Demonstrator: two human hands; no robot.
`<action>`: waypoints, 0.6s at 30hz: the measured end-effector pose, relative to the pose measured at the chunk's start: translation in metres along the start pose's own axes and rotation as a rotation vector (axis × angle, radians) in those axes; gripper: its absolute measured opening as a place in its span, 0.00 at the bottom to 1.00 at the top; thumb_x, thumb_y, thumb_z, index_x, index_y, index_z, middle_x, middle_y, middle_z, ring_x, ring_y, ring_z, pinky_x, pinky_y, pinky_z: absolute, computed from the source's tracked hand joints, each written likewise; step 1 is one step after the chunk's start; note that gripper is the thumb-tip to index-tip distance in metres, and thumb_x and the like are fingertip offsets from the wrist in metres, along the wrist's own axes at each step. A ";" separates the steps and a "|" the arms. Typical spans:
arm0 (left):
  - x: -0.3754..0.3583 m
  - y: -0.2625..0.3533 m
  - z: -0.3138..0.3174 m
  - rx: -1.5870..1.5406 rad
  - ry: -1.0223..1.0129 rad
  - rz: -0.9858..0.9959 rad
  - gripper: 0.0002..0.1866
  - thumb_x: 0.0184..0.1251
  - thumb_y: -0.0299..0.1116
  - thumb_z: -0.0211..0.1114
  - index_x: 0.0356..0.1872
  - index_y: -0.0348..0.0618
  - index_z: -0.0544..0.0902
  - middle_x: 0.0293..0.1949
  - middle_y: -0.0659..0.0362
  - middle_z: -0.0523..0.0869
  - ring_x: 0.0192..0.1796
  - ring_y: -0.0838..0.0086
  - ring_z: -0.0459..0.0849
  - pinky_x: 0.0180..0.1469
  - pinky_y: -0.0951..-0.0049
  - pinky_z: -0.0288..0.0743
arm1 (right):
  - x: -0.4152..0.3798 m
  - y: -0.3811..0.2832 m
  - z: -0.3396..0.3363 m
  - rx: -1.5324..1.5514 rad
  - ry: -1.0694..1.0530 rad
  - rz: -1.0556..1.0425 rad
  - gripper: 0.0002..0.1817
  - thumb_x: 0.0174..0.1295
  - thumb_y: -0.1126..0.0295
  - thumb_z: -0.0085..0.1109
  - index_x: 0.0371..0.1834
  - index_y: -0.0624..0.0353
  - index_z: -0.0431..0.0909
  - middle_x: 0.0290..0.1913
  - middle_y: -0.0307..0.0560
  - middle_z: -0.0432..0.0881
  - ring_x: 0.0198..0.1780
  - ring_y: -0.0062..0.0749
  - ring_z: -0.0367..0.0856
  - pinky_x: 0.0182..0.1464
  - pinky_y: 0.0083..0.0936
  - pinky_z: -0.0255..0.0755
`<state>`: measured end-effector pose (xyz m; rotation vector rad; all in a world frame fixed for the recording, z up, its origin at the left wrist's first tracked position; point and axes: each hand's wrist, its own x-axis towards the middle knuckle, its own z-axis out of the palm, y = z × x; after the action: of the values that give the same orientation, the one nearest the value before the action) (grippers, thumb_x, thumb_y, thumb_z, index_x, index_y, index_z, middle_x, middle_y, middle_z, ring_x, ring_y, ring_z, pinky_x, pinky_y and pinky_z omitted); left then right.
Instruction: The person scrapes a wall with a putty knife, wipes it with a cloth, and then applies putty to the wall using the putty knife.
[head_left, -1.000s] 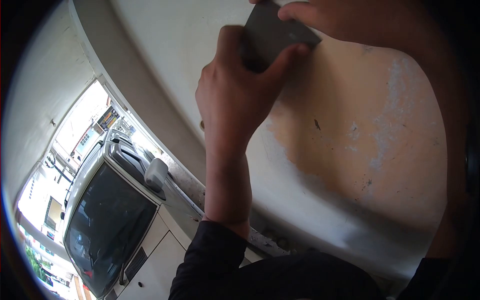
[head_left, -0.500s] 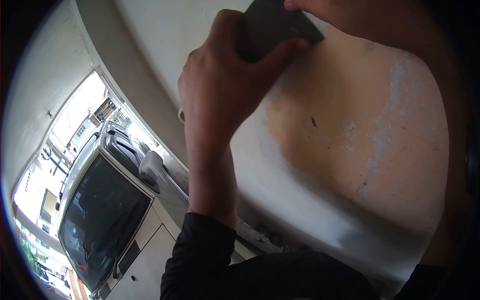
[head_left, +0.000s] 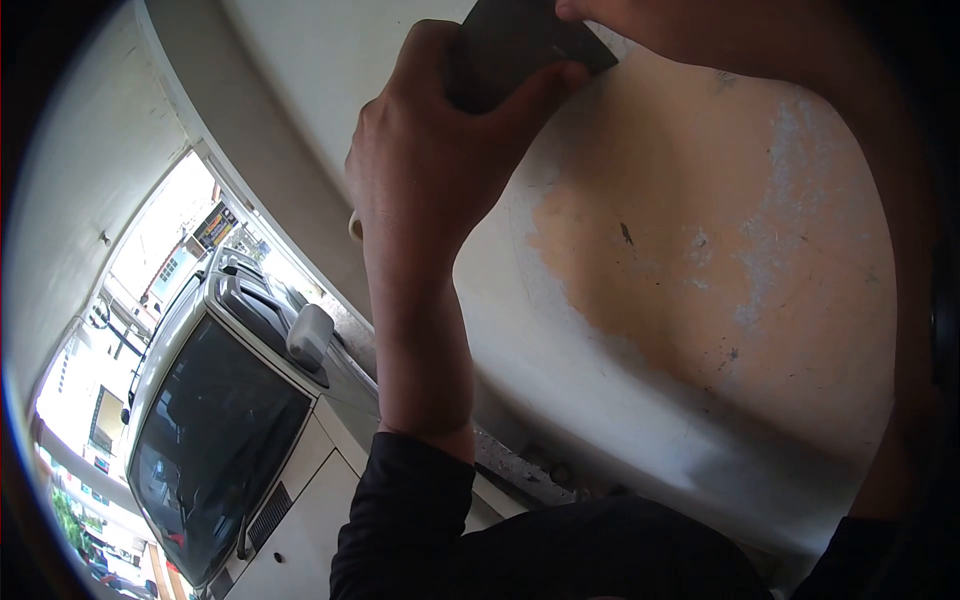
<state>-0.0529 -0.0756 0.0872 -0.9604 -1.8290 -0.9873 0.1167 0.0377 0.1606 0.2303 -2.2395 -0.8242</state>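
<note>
Black fabric lies nearest: a sleeve (head_left: 410,490) at seven o'clock, ending above the bare left wrist, and dark clothing (head_left: 620,550) at six. From the sleeve the left forearm (head_left: 420,350) rises to the left hand (head_left: 430,150), back turned to the viewer, toward eleven o'clock. Its fingers are bent around one side of a dark flat block (head_left: 525,50) and its thumb lies along the lower edge, so the block is gripped between them. The block sits at about twelve o'clock, tilted, its top cut off by the frame. The right hand (head_left: 650,25) enters at one o'clock; its thumb tip overlaps the block's upper right edge, but the other fingers are out of view, so I cannot tell how they are set.

Behind the hands is a curved pale surface (head_left: 520,290). At two to three o'clock it carries a tan patch (head_left: 690,230), ragged-edged, with blue-grey scuffs and small dark marks. Whether the block touches the surface is hidden.

Farther off, at eight o'clock, stands a light-coloured vehicle (head_left: 300,500), with a dark windscreen (head_left: 220,440) and a side mirror (head_left: 310,335). Beyond it, toward nine, a bright street scene is washed out, with a signboard (head_left: 215,225) and some greenery (head_left: 68,520) at eight.
</note>
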 end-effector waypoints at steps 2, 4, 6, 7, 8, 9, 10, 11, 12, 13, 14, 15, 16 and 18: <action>0.001 -0.006 0.002 -0.032 -0.013 -0.013 0.34 0.49 0.62 0.81 0.45 0.43 0.83 0.32 0.54 0.91 0.36 0.65 0.91 0.41 0.64 0.83 | 0.009 0.008 0.021 -0.031 0.068 -0.016 0.13 0.65 0.71 0.59 0.51 0.56 0.85 0.55 0.41 0.84 0.67 0.32 0.76 0.82 0.50 0.49; 0.001 -0.007 0.003 -0.062 -0.026 -0.012 0.36 0.46 0.65 0.80 0.45 0.45 0.82 0.33 0.51 0.91 0.38 0.56 0.93 0.42 0.58 0.84 | 0.012 0.011 0.027 -0.064 0.145 -0.022 0.13 0.65 0.71 0.60 0.51 0.56 0.85 0.55 0.40 0.85 0.68 0.32 0.75 0.82 0.51 0.49; 0.003 -0.006 0.003 -0.045 -0.012 -0.004 0.36 0.46 0.64 0.80 0.44 0.45 0.82 0.33 0.51 0.91 0.38 0.56 0.93 0.42 0.58 0.84 | 0.010 0.013 0.029 -0.047 0.156 -0.045 0.14 0.65 0.71 0.60 0.52 0.55 0.86 0.55 0.40 0.85 0.68 0.31 0.75 0.82 0.50 0.49; 0.003 -0.007 0.003 -0.046 -0.015 -0.003 0.36 0.46 0.64 0.80 0.44 0.45 0.82 0.33 0.51 0.91 0.38 0.56 0.93 0.42 0.58 0.84 | 0.011 0.013 0.029 -0.046 0.154 -0.042 0.14 0.65 0.71 0.60 0.52 0.55 0.86 0.55 0.40 0.85 0.68 0.31 0.75 0.82 0.50 0.49; 0.002 -0.008 0.004 -0.054 -0.012 -0.005 0.35 0.46 0.64 0.80 0.44 0.45 0.82 0.33 0.52 0.91 0.38 0.56 0.93 0.42 0.58 0.84 | 0.012 0.013 0.030 -0.077 0.139 -0.037 0.14 0.65 0.71 0.60 0.53 0.55 0.86 0.55 0.40 0.85 0.68 0.30 0.75 0.82 0.50 0.49; 0.000 -0.009 0.005 -0.062 -0.008 -0.011 0.35 0.46 0.64 0.81 0.43 0.45 0.82 0.33 0.52 0.91 0.38 0.56 0.93 0.41 0.58 0.84 | 0.014 0.011 0.029 -0.107 0.123 -0.035 0.14 0.65 0.70 0.60 0.53 0.54 0.86 0.56 0.40 0.85 0.68 0.30 0.75 0.82 0.50 0.49; -0.001 -0.010 0.005 -0.062 -0.008 -0.017 0.35 0.46 0.64 0.81 0.43 0.45 0.82 0.33 0.52 0.91 0.38 0.56 0.93 0.41 0.58 0.84 | 0.015 0.010 0.027 -0.104 0.120 -0.040 0.14 0.65 0.70 0.60 0.53 0.54 0.86 0.56 0.40 0.85 0.68 0.30 0.75 0.82 0.50 0.49; -0.003 -0.011 0.004 -0.052 0.010 0.003 0.34 0.48 0.61 0.81 0.44 0.43 0.83 0.32 0.54 0.91 0.35 0.65 0.91 0.40 0.64 0.83 | 0.015 0.010 0.024 -0.084 0.087 -0.016 0.14 0.65 0.70 0.60 0.53 0.54 0.86 0.56 0.40 0.85 0.68 0.30 0.75 0.83 0.50 0.49; -0.002 -0.011 0.005 -0.043 0.027 0.033 0.33 0.50 0.58 0.82 0.45 0.40 0.84 0.31 0.56 0.91 0.33 0.74 0.89 0.39 0.70 0.82 | 0.014 0.008 0.019 -0.067 0.058 0.019 0.14 0.65 0.70 0.60 0.53 0.54 0.86 0.56 0.40 0.85 0.68 0.30 0.75 0.83 0.50 0.49; -0.001 -0.008 0.004 -0.046 0.022 0.044 0.33 0.50 0.58 0.82 0.45 0.40 0.84 0.31 0.56 0.91 0.33 0.74 0.89 0.39 0.70 0.82 | 0.013 0.006 0.013 -0.051 0.027 0.056 0.14 0.65 0.70 0.60 0.53 0.54 0.86 0.56 0.40 0.84 0.68 0.29 0.75 0.83 0.50 0.49; -0.001 -0.005 0.002 -0.033 0.033 0.054 0.33 0.50 0.58 0.82 0.45 0.41 0.84 0.31 0.56 0.91 0.34 0.73 0.90 0.40 0.70 0.82 | 0.012 0.004 0.008 -0.031 -0.004 0.089 0.14 0.65 0.70 0.60 0.53 0.55 0.86 0.56 0.40 0.84 0.68 0.29 0.75 0.83 0.50 0.49; -0.001 -0.004 0.001 -0.020 0.044 0.060 0.32 0.50 0.58 0.82 0.45 0.41 0.84 0.31 0.56 0.91 0.34 0.73 0.90 0.41 0.69 0.82 | 0.012 0.001 0.004 -0.010 -0.038 0.119 0.14 0.65 0.70 0.60 0.53 0.55 0.86 0.57 0.40 0.84 0.68 0.29 0.75 0.83 0.50 0.49; -0.002 -0.003 0.002 -0.021 0.039 0.058 0.32 0.50 0.58 0.82 0.45 0.41 0.84 0.31 0.56 0.91 0.34 0.73 0.90 0.41 0.69 0.82 | 0.012 -0.003 0.000 0.011 -0.072 0.146 0.14 0.65 0.70 0.60 0.53 0.55 0.86 0.57 0.40 0.84 0.68 0.29 0.75 0.83 0.50 0.49; -0.005 -0.001 0.005 -0.023 0.060 0.020 0.34 0.49 0.59 0.82 0.46 0.41 0.84 0.32 0.55 0.91 0.35 0.71 0.91 0.42 0.68 0.83 | 0.014 -0.007 -0.004 0.053 -0.141 0.184 0.14 0.65 0.70 0.60 0.53 0.55 0.86 0.57 0.40 0.84 0.68 0.29 0.75 0.83 0.50 0.49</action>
<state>-0.0536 -0.0730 0.0810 -0.9514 -1.7584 -1.0166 0.1086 0.0252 0.1666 -0.0104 -2.3741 -0.7021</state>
